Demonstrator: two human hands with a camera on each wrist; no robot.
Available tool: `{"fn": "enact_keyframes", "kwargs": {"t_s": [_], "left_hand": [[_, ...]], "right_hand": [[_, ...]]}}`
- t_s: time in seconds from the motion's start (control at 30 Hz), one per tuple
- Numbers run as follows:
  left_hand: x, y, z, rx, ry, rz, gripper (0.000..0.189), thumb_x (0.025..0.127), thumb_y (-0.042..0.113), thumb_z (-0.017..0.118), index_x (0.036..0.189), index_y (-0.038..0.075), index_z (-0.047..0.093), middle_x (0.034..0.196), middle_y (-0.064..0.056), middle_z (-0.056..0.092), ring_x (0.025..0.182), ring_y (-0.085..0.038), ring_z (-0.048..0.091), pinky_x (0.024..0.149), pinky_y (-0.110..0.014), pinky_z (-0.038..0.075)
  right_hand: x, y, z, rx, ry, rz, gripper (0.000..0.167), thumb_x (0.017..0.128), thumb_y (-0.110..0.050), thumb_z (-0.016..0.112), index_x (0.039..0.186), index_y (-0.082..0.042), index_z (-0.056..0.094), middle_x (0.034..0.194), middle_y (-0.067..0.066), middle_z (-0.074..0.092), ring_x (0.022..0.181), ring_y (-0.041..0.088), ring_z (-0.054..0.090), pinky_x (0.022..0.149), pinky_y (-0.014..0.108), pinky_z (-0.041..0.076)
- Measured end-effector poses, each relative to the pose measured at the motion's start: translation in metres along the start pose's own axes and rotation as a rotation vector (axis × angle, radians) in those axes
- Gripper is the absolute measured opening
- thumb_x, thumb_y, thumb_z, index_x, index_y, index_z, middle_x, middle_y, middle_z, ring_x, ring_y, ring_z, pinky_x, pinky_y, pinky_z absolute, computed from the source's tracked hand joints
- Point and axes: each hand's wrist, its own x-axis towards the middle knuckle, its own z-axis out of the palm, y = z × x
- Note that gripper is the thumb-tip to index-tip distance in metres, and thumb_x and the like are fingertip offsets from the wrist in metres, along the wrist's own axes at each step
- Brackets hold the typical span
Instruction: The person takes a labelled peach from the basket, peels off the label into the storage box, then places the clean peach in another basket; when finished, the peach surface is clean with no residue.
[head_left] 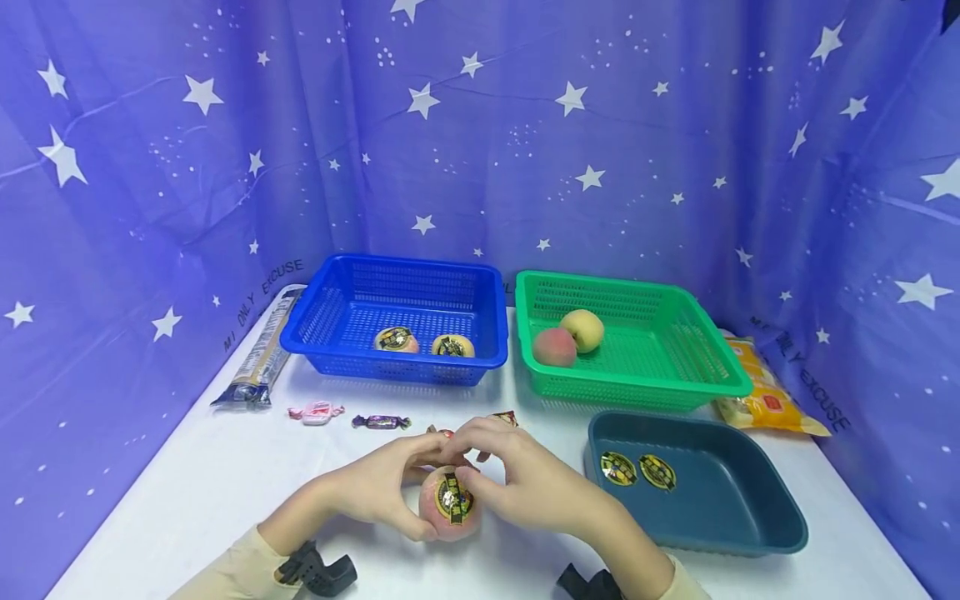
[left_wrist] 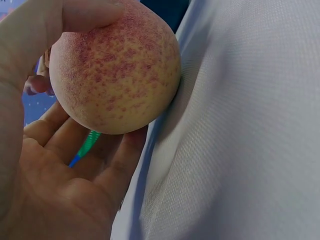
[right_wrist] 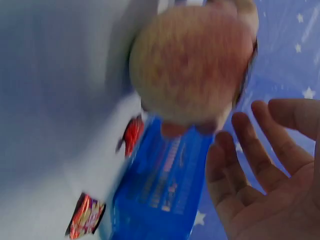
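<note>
A round peach [head_left: 431, 503] is held low over the white table, close to its surface. A black-and-gold sticker [head_left: 454, 498] lies on its upper side, with one strip running down across the round part. My left hand [head_left: 375, 487] grips the peach, thumb on the near side and fingers curled behind, as the left wrist view also shows the peach [left_wrist: 117, 80]. Over the peach is my right hand [head_left: 528, 475], its thumb by the sticker's edge. In the right wrist view the right hand's fingers [right_wrist: 250, 150] are loosely spread, apart from the peach [right_wrist: 187, 65].
Behind stand a blue basket [head_left: 412, 371] holding two stickered peaches and a green basket [head_left: 637, 387] with two plain ones. A dark teal tray [head_left: 720, 500] bears two stickers. Wrapped candies [head_left: 381, 422] lie ahead; a long packet [head_left: 262, 354] and a yellow bag [head_left: 768, 400] flank the baskets.
</note>
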Motion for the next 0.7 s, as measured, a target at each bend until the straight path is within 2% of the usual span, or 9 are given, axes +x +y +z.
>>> {"fn": "enact_keyframes", "kwargs": {"t_s": [0.2, 0.37, 0.5, 0.7], "left_hand": [[-0.002, 0.0, -0.002, -0.004, -0.006, 0.011, 0.085, 0.081, 0.012, 0.094, 0.156, 0.021, 0.054, 0.154, -0.001, 0.064, 0.147, -0.018, 0.062, 0.131, -0.032, 0.044], [-0.005, -0.001, -0.002, -0.019, -0.008, -0.001, 0.084, 0.082, 0.012, 0.093, 0.156, 0.024, 0.055, 0.155, -0.001, 0.063, 0.146, -0.018, 0.062, 0.131, -0.032, 0.044], [-0.005, -0.001, -0.002, -0.017, -0.014, 0.009, 0.087, 0.081, 0.011, 0.093, 0.157, 0.023, 0.053, 0.156, -0.002, 0.063, 0.145, -0.019, 0.063, 0.131, -0.033, 0.044], [-0.002, -0.003, -0.001, -0.027, -0.01, 0.002, 0.095, 0.08, 0.011, 0.095, 0.163, 0.022, 0.049, 0.162, -0.001, 0.059, 0.149, -0.018, 0.06, 0.131, -0.031, 0.043]], "right_hand": [[0.001, -0.011, 0.004, -0.083, -0.125, 0.022, 0.031, 0.105, -0.017, 0.068, 0.126, -0.038, 0.076, 0.134, -0.028, 0.066, 0.136, 0.003, 0.056, 0.12, 0.04, 0.051], [0.003, -0.014, 0.006, -0.13, -0.177, 0.012, 0.03, 0.106, -0.016, 0.067, 0.12, -0.041, 0.077, 0.13, -0.027, 0.066, 0.125, 0.004, 0.053, 0.111, 0.034, 0.051], [0.003, -0.015, 0.006, -0.145, -0.177, 0.002, 0.028, 0.104, -0.015, 0.07, 0.119, -0.037, 0.077, 0.127, -0.027, 0.067, 0.119, 0.004, 0.052, 0.104, 0.029, 0.05], [0.003, -0.018, 0.001, -0.194, -0.137, -0.029, 0.023, 0.101, -0.016, 0.078, 0.116, -0.034, 0.076, 0.119, -0.027, 0.069, 0.118, 0.001, 0.055, 0.104, 0.029, 0.052]]}}
